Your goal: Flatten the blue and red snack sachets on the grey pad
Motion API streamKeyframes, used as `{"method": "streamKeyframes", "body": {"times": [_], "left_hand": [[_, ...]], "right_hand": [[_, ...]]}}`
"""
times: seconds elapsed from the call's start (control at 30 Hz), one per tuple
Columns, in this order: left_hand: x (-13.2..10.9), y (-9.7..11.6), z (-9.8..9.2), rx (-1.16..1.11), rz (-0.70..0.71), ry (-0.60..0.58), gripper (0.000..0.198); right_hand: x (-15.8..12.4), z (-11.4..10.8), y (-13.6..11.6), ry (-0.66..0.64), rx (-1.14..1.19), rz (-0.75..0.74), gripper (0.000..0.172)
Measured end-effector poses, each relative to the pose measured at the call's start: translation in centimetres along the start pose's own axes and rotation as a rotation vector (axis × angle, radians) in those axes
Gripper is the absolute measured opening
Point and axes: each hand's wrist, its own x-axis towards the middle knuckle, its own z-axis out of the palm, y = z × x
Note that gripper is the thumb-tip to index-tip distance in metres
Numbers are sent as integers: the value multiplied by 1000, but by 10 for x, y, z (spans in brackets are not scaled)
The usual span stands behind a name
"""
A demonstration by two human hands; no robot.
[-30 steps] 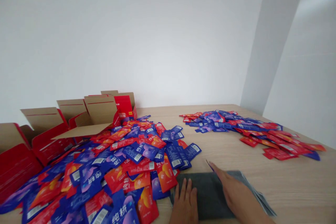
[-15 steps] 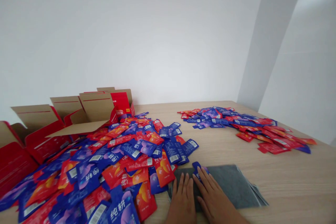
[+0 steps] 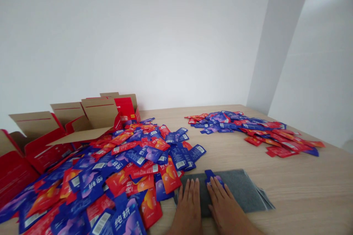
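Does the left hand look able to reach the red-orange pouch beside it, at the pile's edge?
Probably yes: the red-orange pouch lies on top, close to the left hand, and nothing visible stands between them.

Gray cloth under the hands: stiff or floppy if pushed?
Probably floppy: the gray cloth lies flat, layers splayed at its right edge. Those loose-looking layers may shift or ruck. The blue pouch would likely ride along, as it lies on top, under the right hand.
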Motion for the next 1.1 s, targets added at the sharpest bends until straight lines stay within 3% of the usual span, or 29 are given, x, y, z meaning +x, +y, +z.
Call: {"method": "streamKeyframes", "body": {"times": [0.2,0.3,0.47,0.57,0.7,0.83,0.9,0.97,1.1], "left_hand": [[-1,-5,12,93,47,113,76],[-2,-5,14,120,33,167,75],[0,-5,12,106,29,100,76],[2,-4,10,98,11,57,69],[6,0,0,36,-34,-40,68],[7,4,-10,-12,-62,-86,69],[7,4,-10,-11,-60,-78,70],[7,4,-7,12,-53,-61,70],[6,1,7,90,-23,21,71]], "right_hand": [[-4,13,-16,161,-83,-195,47],[-6,12,-14,113,-70,-208,50],[-8,-1,-1,-47,-37,-160,53],[-3,-11,2,-79,39,-145,59],[6,-29,12,-96,347,-44,75],[17,-50,29,-77,691,154,62],[20,-58,34,-87,744,252,57],[21,-61,34,-148,695,263,56],[15,-54,21,-468,550,27,60]]}}
